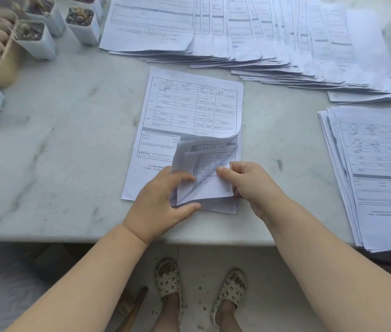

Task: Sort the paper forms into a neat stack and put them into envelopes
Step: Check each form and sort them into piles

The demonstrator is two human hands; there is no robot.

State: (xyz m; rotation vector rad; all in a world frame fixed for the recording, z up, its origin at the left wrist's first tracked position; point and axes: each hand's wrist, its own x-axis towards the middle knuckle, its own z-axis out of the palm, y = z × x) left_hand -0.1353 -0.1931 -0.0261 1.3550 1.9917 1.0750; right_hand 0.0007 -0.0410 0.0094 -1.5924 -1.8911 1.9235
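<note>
Several small white pots (35, 39) of succulents crowd the far left corner of the desk (58, 144), a pale marbled slab. From my remote seat I read this as the folding step: a small set of forms (189, 111) lies in the middle of the desk, its near right corner curled up and over. My left hand (163, 200) rests on the near edge, fingers (185, 178) pressing the turned-up flap while the thumb tucks beneath it. My right hand (249, 185) pinches the same flap, thumb and fingers closed on the paper. The next move, I judge, calls for bringing the fold across squarely and creasing it flat so the sheets stay aligned and fit an envelope; I see no envelope here. Along the far edge a long fanned row of forms (273, 37) is spread out, and at the right a squarer stack (381, 178) overhangs the near edge. Below the desk I see a speckled floor (199, 259) and feet in patterned sandals (168, 276).
</note>
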